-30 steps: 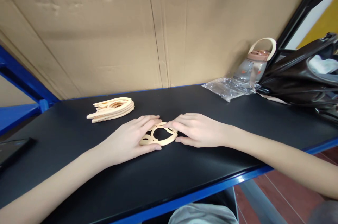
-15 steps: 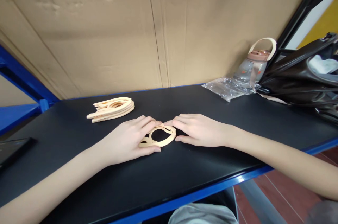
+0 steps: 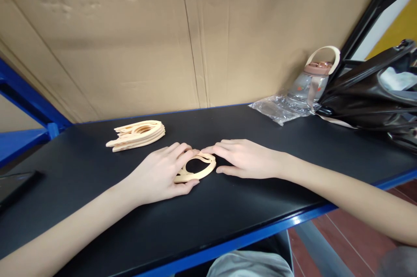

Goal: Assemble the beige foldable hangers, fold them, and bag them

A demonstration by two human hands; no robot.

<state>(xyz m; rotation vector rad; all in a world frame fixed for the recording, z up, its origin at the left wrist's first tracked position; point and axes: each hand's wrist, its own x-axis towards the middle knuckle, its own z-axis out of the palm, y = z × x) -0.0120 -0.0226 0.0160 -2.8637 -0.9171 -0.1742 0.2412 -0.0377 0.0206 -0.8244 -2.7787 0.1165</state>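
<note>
A cream-coloured piece with an oval opening (image 3: 203, 172) lies on the black table, between my two hands. My left hand (image 3: 164, 172) covers its left part, with the thumb along the near edge and the fingers over the far edge, gripping it. From the right, my right hand (image 3: 243, 158) reaches in, its fingertips touching the piece's far edge and its thumb held apart just right of the piece. Behind my left hand sits a stack of similar cream pieces (image 3: 138, 135).
The black table (image 3: 260, 207) has a blue front edge. A clear bottle with a pink lid (image 3: 308, 85) stands at the back right by crinkled plastic film (image 3: 273, 108). A dark bag (image 3: 368, 94) is at the right, a dark device (image 3: 16, 183) at the left. Cardboard (image 3: 130, 42) stands behind.
My left hand has shifted slightly over the piece, covering more of its left part. My right thumb has lifted a little away from the piece's right end.
</note>
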